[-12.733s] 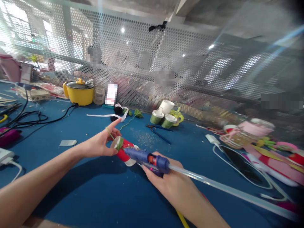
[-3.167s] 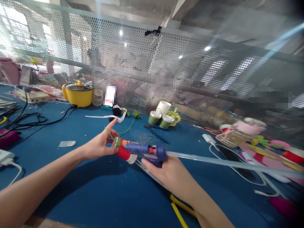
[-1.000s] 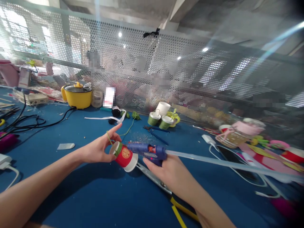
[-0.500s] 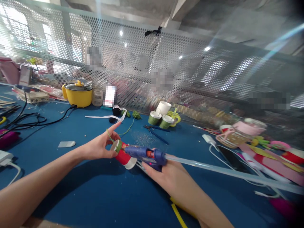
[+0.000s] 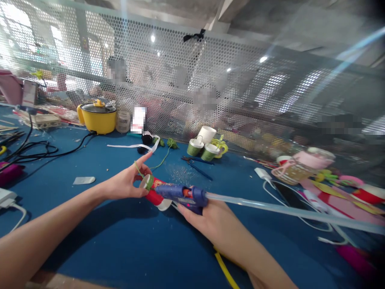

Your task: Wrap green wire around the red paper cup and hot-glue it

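Observation:
My left hand (image 5: 128, 180) is closed around one end of a small red and white paper cup (image 5: 154, 197), index finger pointing away. Green yarn (image 5: 149, 182) is wound round that end, and its strand runs up past my fingers to a loose bundle (image 5: 172, 143). In my right hand (image 5: 218, 218) is a blue hot glue gun (image 5: 173, 193), a long clear glue stick (image 5: 258, 204) sticking out of its back. The gun's nozzle reaches the cup beside the yarn; whether it touches cannot be made out. A red light glows on the gun.
Blue-handled pliers (image 5: 197, 166) lie beyond my hands, near small green-wrapped cups (image 5: 195, 147). A yellow electric pot (image 5: 99, 119) stands back left, with black cables (image 5: 39, 148) beside it. A phone (image 5: 288, 196), white cables and a jar (image 5: 300, 164) occupy the right. Perforated mesh (image 5: 168, 80) borders the back.
Both hands keep their grips on the cup and the glue gun, with the nozzle still by the yarn. The whole view has shifted slightly; little else differs.

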`<action>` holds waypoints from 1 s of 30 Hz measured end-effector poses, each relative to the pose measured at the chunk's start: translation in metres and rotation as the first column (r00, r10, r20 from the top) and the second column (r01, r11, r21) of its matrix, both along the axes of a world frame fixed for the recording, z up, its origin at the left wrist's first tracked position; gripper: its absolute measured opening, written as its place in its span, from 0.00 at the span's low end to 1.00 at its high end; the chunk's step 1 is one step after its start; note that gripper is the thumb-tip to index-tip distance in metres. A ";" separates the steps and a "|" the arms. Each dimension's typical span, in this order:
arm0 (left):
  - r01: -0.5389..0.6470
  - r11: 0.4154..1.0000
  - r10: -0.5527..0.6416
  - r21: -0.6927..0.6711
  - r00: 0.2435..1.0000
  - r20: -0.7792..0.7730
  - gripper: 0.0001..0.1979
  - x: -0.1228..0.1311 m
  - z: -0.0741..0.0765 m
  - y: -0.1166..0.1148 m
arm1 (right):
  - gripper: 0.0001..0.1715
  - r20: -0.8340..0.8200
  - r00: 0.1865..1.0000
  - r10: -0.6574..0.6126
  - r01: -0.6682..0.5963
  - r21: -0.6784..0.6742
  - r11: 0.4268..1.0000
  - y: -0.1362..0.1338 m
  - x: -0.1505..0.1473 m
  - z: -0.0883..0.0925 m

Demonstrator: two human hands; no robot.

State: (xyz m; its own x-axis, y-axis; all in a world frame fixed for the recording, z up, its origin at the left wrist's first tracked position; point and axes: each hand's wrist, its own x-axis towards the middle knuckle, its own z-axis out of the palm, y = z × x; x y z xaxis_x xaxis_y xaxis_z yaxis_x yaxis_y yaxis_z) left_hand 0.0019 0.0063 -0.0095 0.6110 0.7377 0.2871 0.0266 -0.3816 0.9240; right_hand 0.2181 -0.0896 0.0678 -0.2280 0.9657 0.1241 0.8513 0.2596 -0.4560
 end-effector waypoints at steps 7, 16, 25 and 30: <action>0.076 0.997 -0.076 -0.003 0.996 0.039 0.51 -0.001 0.003 -0.003 | 0.10 -0.080 0.997 -0.025 0.023 -0.029 0.999 0.006 0.006 0.001; 0.097 0.995 -0.097 0.029 0.995 0.021 0.51 -0.002 0.001 -0.002 | 0.10 -0.092 0.994 -0.054 0.056 0.012 0.998 0.012 0.005 0.000; 0.103 0.995 -0.104 0.006 0.994 0.022 0.49 -0.001 0.003 -0.003 | 0.09 -0.068 0.997 -0.030 0.031 0.014 0.999 0.013 0.008 -0.004; 0.088 0.996 -0.087 -0.017 0.995 0.047 0.50 -0.001 0.002 -0.002 | 0.11 -0.019 0.998 -0.061 0.061 0.009 0.998 0.006 0.004 -0.003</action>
State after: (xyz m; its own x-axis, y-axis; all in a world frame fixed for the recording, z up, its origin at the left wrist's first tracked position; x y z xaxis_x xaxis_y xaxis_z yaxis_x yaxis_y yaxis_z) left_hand 0.0008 0.0045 -0.0073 0.6601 0.6875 0.3027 -0.0489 -0.3628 0.9306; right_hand 0.2224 -0.0832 0.0652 -0.1660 0.9766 0.1368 0.8569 0.2116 -0.4701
